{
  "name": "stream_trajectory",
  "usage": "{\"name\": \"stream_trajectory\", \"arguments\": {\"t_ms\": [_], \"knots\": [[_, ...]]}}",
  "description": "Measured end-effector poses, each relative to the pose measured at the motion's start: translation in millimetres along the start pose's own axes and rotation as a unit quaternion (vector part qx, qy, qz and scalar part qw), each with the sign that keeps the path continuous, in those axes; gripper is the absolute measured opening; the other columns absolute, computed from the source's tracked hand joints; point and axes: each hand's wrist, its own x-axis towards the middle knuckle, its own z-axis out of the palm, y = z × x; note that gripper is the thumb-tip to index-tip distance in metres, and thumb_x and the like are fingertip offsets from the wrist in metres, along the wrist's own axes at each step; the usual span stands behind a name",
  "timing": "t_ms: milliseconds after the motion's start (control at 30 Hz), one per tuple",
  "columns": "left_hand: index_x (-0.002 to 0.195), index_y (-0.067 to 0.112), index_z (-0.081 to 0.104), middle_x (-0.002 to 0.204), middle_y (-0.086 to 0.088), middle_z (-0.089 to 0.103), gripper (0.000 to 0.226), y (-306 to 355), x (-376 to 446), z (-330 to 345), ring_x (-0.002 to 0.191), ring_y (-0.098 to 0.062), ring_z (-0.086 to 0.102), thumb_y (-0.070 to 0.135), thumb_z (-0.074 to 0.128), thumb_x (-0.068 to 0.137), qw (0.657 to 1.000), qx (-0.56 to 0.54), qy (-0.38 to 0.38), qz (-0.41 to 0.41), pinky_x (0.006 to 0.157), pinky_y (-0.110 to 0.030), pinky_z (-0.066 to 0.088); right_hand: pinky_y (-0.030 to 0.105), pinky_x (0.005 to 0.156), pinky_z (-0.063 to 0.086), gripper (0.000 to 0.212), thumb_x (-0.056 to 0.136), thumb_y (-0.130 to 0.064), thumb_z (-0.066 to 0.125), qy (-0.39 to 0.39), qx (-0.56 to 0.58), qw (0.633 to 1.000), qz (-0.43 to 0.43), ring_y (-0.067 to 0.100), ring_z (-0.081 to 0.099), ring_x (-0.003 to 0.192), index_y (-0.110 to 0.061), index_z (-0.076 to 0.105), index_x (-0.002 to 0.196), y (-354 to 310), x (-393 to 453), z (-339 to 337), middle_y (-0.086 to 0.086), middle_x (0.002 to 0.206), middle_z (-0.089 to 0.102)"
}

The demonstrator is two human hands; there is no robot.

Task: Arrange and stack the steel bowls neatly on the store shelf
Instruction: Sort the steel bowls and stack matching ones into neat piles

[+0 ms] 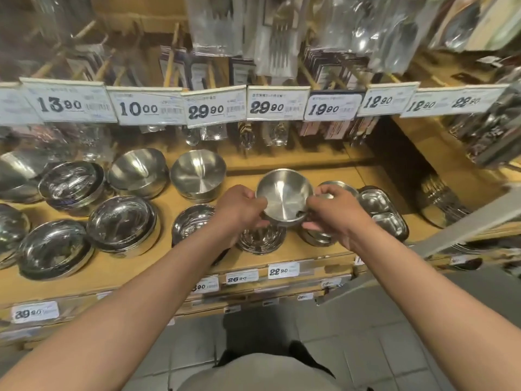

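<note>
A small steel bowl (283, 194) is held tilted above the wooden shelf (315, 251), its mouth facing me. My left hand (239, 210) grips its left rim and my right hand (328, 210) pinches its right rim. Directly below it sits a short stack of small steel bowls (260, 239), partly hidden by my left hand. Larger steel bowls stand further left, among them one bowl (197, 174) at the back and a wrapped stack (122, 224) in front.
Divided steel trays (380, 210) lie just right of my right hand, with a small bowl stack (315, 235) under it. Price tags (277, 103) and hanging packaged cutlery (214, 24) sit above the shelf. Grey floor tiles lie below.
</note>
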Motion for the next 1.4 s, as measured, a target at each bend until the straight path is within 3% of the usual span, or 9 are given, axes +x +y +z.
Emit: {"name": "stream_trajectory", "arguments": {"t_ms": [133, 233, 300, 433, 633, 800, 967, 1167, 1400], "knots": [[0.101, 0.005, 0.063, 0.103, -0.019, 0.071, 0.008, 25.2, 2.2, 18.7, 0.075, -0.024, 0.074, 0.011, 0.063, 0.095, 0.999, 0.041, -0.023, 0.020, 0.073, -0.034, 0.063, 0.036, 0.068, 0.064, 0.027, 0.086, -0.014, 0.070, -0.003, -0.062, 0.998, -0.026, 0.024, 0.074, 0.076, -0.010, 0.063, 0.113, -16.6, 2.5, -40.2, 0.010, 0.098, 0.070], [0.094, 0.010, 0.067, 0.091, -0.009, 0.072, 0.008, 49.9, 5.1, 39.1, 0.065, -0.013, 0.068, 0.015, 0.061, 0.096, 0.992, 0.102, -0.046, 0.062, 0.061, -0.024, 0.055, 0.040, 0.072, 0.065, 0.036, 0.088, -0.011, 0.069, -0.024, -0.073, 0.997, -0.029, 0.033, 0.077, 0.084, -0.018, 0.064, 0.123, -28.5, 8.9, -70.7, 0.013, 0.104, 0.073], [0.092, 0.005, 0.067, 0.089, -0.008, 0.071, 0.012, 61.9, 9.0, 56.8, 0.068, -0.013, 0.066, 0.015, 0.061, 0.095, 0.989, 0.113, -0.049, 0.082, 0.056, -0.021, 0.055, 0.037, 0.066, 0.064, 0.037, 0.091, -0.006, 0.067, -0.030, -0.071, 0.996, -0.037, 0.029, 0.076, 0.075, -0.016, 0.064, 0.126, -31.6, 13.3, -86.5, 0.012, 0.102, 0.072], [0.093, 0.005, 0.062, 0.094, -0.013, 0.064, 0.011, 65.9, 18.1, 93.0, 0.083, -0.022, 0.062, 0.012, 0.069, 0.088, 0.995, 0.062, 0.004, 0.077, 0.088, -0.042, 0.059, 0.026, 0.055, 0.062, 0.032, 0.093, -0.003, 0.065, -0.016, -0.014, 0.999, -0.046, 0.020, 0.068, 0.066, -0.008, 0.063, 0.125, -25.7, 23.4, -105.4, 0.017, 0.102, 0.071], [0.085, 0.008, 0.065, 0.086, -0.020, 0.066, 0.011, 51.0, 24.2, 120.9, 0.083, -0.021, 0.056, 0.006, 0.073, 0.079, 0.995, 0.053, 0.043, 0.074, 0.088, -0.042, 0.055, 0.025, 0.056, 0.062, 0.010, 0.097, -0.018, 0.063, -0.034, -0.033, 0.998, -0.042, 0.015, 0.067, 0.058, -0.010, 0.068, 0.102, -11.7, 45.8, -124.4, 0.013, 0.080, 0.071], [0.083, 0.008, 0.069, 0.081, -0.015, 0.066, 0.007, 43.4, 20.4, 130.4, 0.077, -0.020, 0.060, 0.002, 0.070, 0.080, 0.994, 0.031, 0.085, 0.066, 0.088, -0.055, 0.058, 0.031, 0.069, 0.063, 0.023, 0.097, -0.021, 0.059, -0.022, -0.134, 0.986, -0.095, 0.011, 0.070, 0.053, -0.003, 0.073, 0.093, -5.7, 64.5, -131.1, 0.008, 0.072, 0.068], [0.083, 0.010, 0.063, 0.079, -0.012, 0.058, 0.013, 34.9, 14.3, 133.5, 0.075, -0.021, 0.057, -0.003, 0.065, 0.082, 0.992, 0.031, 0.110, 0.054, 0.081, -0.048, 0.061, 0.036, 0.073, 0.062, 0.026, 0.095, -0.017, 0.058, -0.056, -0.163, 0.978, -0.113, 0.008, 0.070, 0.052, -0.012, 0.065, 0.071, -0.5, 68.7, -130.5, 0.003, 0.066, 0.067], [0.084, -0.006, 0.070, 0.074, -0.011, 0.063, 0.009, 29.2, 14.4, 136.5, 0.069, -0.019, 0.060, 0.001, 0.066, 0.081, 0.988, 0.058, 0.136, 0.047, 0.081, -0.048, 0.060, 0.049, 0.084, 0.061, 0.025, 0.095, -0.017, 0.057, -0.054, -0.183, 0.974, -0.120, 0.021, 0.075, 0.068, 0.001, 0.072, 0.090, 4.7, 71.5, -130.3, 0.008, 0.078, 0.071], [0.081, -0.002, 0.073, 0.071, -0.008, 0.068, 0.010, 26.9, 21.7, 142.5, 0.071, -0.022, 0.063, 0.004, 0.066, 0.078, 0.987, 0.072, 0.140, 0.045, 0.082, -0.053, 0.061, 0.040, 0.076, 0.064, 0.018, 0.095, -0.023, 0.058, -0.042, -0.212, 0.968, -0.130, 0.016, 0.075, 0.063, -0.012, 0.072, 0.097, 7.4, 76.3, -134.4, 0.009, 0.090, 0.074]]}}
